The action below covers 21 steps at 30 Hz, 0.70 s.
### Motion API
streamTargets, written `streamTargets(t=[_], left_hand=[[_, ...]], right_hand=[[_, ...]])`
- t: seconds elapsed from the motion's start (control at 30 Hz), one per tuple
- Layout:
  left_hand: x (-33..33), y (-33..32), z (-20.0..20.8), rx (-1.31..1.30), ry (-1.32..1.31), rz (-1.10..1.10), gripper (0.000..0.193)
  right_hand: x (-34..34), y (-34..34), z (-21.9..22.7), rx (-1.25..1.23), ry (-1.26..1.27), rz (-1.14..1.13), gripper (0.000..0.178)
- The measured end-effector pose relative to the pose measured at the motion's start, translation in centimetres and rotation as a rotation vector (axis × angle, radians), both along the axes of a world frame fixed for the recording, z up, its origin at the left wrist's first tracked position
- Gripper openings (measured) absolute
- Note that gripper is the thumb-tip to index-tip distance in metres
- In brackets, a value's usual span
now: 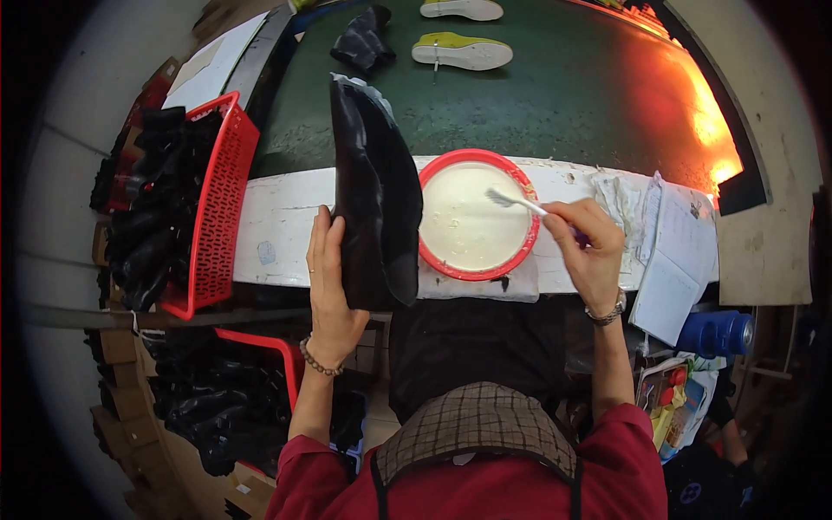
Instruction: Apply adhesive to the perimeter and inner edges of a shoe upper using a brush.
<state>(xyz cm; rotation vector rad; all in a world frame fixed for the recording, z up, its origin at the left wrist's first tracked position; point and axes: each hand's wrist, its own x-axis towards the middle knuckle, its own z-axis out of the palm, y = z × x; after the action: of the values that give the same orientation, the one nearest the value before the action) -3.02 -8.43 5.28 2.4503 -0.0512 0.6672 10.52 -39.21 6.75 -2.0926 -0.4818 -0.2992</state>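
Note:
A black boot upper (pixel 373 195) stands nearly upright in front of me, a pale crumpled edge showing at its far end. My left hand (pixel 328 277) grips it along its left side near the bottom, with the thumb hidden behind the piece. In my right hand (pixel 591 247) is a white-handled brush (pixel 530 207), pinched between thumb and fingers. Its bristles hang over a round red bowl (pixel 472 157) that holds creamy white liquid (pixel 468 230); whether they touch the surface I cannot tell. The bowl sits just right of the boot upper.
Beyond the white ledge (pixel 286 221) lies a green belt (pixel 563 95) bearing yellow shoes (pixel 464 52) and a dark boot piece (pixel 364 41). Red baskets (pixel 224 173) of black boots stand left. On the right are a notebook (pixel 672 277), a blue bottle (pixel 718 334) and part of another person (pixel 732 442).

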Motion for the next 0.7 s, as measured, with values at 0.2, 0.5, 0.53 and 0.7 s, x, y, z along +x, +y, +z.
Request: streamTargets(t=[0.2, 0.5, 0.53, 0.7], left_hand=[[0.2, -2.3, 1.3, 0.090, -0.012, -0.135, 0.093], [-0.5, -3.0, 1.2, 0.057, -0.088, -0.248, 0.095], [-0.4, -3.1, 1.2, 0.058, -0.084, -0.240, 0.095], [0.9, -3.4, 0.6, -0.226, -0.043, -0.123, 0.089]], right_hand=[[0.6, 1.8, 1.2, 0.109, -0.097, 0.133, 0.011], [5.7, 1.8, 1.5, 0.225, -0.284, 0.117, 0.015], [4.9, 1.6, 1.8, 0.190, -0.234, 0.122, 0.018], [0.7, 1.0, -0.1, 0.208, -0.197, 0.236, 0.017]])
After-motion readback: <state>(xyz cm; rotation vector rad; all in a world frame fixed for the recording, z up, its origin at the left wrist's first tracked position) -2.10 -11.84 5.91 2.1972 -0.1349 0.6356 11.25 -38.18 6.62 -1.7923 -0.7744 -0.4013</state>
